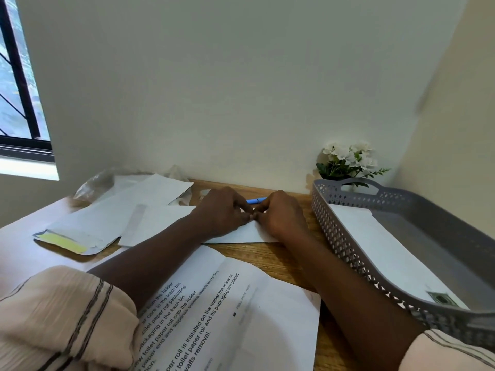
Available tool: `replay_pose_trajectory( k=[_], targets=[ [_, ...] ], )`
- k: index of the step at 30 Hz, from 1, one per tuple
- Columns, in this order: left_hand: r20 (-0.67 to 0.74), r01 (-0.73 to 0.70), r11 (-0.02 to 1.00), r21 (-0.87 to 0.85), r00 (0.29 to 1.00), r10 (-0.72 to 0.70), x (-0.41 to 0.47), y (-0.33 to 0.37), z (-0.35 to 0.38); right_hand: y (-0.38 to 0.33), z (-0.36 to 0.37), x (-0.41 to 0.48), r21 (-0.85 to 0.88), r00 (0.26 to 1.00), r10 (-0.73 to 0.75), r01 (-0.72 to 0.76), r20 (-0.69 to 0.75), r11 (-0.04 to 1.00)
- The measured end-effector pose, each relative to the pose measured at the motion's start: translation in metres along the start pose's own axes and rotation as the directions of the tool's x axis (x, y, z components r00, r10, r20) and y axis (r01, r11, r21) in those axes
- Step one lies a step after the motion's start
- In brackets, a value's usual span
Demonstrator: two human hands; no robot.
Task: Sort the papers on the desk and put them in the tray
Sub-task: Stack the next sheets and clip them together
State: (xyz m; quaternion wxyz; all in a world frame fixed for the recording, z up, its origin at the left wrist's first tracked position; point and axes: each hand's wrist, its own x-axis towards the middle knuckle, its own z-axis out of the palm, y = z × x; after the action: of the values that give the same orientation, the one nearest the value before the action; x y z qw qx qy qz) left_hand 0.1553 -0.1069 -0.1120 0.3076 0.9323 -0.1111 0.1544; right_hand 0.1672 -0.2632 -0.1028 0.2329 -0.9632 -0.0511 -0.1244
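Left hand (pixel 223 210): resting on the folded white paper (pixel 241 234) to the left of the grey tray (pixel 348 247); its fingers (pixel 247 213) are curling in and pinching the paper's far edge.
Right hand (pixel 284 212): lying between the left hand and the tray, its curled fingers (pixel 262 211) pinching the same edge; the tips of both hands are touching each other.
Folded white paper: lying flat on the desk (pixel 270 259) just left of the tray, with both hands covering much of it.
Grey tray: sitting at the desk's right side against the wall, holding a stamped envelope (pixel 388 253) that is lying flat on its floor.
Blue pen (pixel 255 200): showing behind the fingertips, left of the tray's far corner, mostly hidden by the hands.
Printed sheet (pixel 214 303): lying left of the tray's near end, under both forearms, partly covered by the left sleeve (pixel 61 317).
Strip-flap envelope (pixel 160 223): lying left of the tray, beyond the left hand, its edge slipping under the left wrist.
Long white envelope (pixel 120 207): lying farther left of the tray, overlapping a torn envelope with yellow paper (pixel 67 242).
Clear plastic bag (pixel 93 183): sitting well left of the tray, by the wall.
White flowers (pixel 348 159): standing just behind the tray's far handle.
Window (pixel 21 89): showing far left of the tray.
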Motion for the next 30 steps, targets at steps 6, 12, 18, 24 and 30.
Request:
replay_pose_trajectory(
  k=[6,12,18,24,30],
  targets=[
    [-0.038,-0.013,0.999,0.051,0.999,0.015,-0.005,0.001,0.003,-0.002,0.004,-0.027,-0.256,0.99,-0.129,0.139,0.057,0.957],
    [-0.038,-0.028,0.988,0.15,0.999,0.034,-0.01,0.004,0.005,-0.008,-0.002,-0.051,-0.405,0.994,-0.045,0.084,0.103,0.91],
    [-0.113,0.052,0.817,0.574,0.994,0.016,-0.022,0.006,-0.005,0.0,-0.003,-0.054,-0.31,0.998,-0.062,0.067,0.025,0.948],
    [-0.073,0.202,0.831,0.518,0.979,-0.192,-0.018,0.0,-0.003,0.002,-0.005,-0.055,-0.249,0.995,-0.09,0.077,-0.041,0.965],
    [-0.108,0.22,0.874,0.433,0.976,-0.192,-0.017,-0.008,-0.001,0.004,-0.005,-0.055,-0.222,0.993,-0.106,0.093,-0.047,0.971]
  ],
)
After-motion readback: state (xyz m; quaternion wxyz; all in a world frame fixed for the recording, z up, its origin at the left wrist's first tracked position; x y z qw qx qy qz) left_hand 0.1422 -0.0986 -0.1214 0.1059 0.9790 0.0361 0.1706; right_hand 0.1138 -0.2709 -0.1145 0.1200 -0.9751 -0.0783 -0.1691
